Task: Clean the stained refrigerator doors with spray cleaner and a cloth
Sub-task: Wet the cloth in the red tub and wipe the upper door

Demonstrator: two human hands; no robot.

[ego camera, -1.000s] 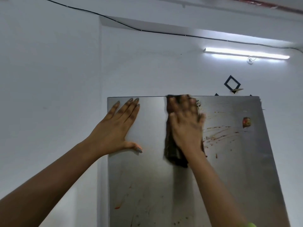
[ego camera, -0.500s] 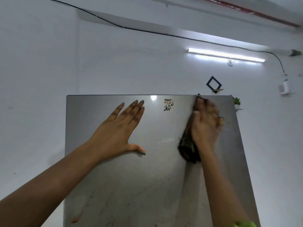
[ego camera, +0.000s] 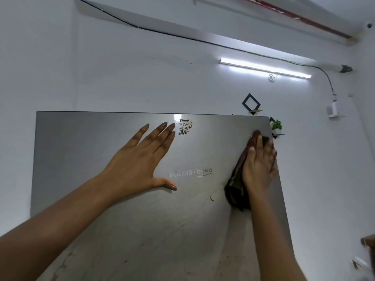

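Note:
The steel refrigerator door (ego camera: 85, 151) fills the lower middle of the head view, with a printed brand name at its centre. A dark patchy stain (ego camera: 185, 126) sits near its top edge, and a small orange smear (ego camera: 211, 198) lies lower down. My left hand (ego camera: 140, 161) lies flat on the door, fingers spread, just left of the dark stain. My right hand (ego camera: 258, 163) presses a dark brown cloth (ego camera: 236, 189) against the door close to its right edge. The cloth hangs out below and left of the palm. No spray cleaner is in view.
White walls surround the refrigerator. A lit tube light (ego camera: 263, 67) and a black cable run above. A small potted plant (ego camera: 276, 125) on a tiny shelf sits just past the door's top right corner. A white socket box (ego camera: 332, 111) hangs further right.
My right hand has swept the cloth rightward from the door's middle to its right edge. The red streaks seen on the right part a second ago no longer show. The view has shifted right.

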